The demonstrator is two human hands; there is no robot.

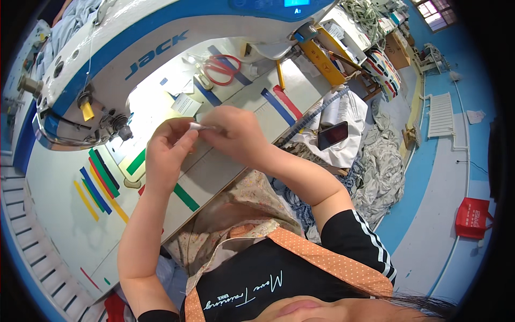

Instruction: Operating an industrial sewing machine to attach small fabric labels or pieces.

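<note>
My left hand point(167, 147) is closed in a pinch over the sewing table point(53, 188). Between its fingertips and those of my right hand point(236, 134) is a small white piece point(197, 126), perhaps fabric or paper; its kind is too small to tell. The right hand's fingers are curled in and meet the other end of that piece. Both hands are just right of the needle end of a white and blue sewing machine point(153, 45). A white label point(185, 105) lies on the table beyond my fingers. Green strips point(186, 197) lie near my left wrist.
Several coloured strips point(99, 182) lie left of my left forearm. Red-handled scissors point(221, 70) rest under the machine arm. Blue, white and red strips point(281, 105) lie farther right. A black phone point(333, 135) sits on white cloth beside the table, next to heaped grey fabric point(383, 161).
</note>
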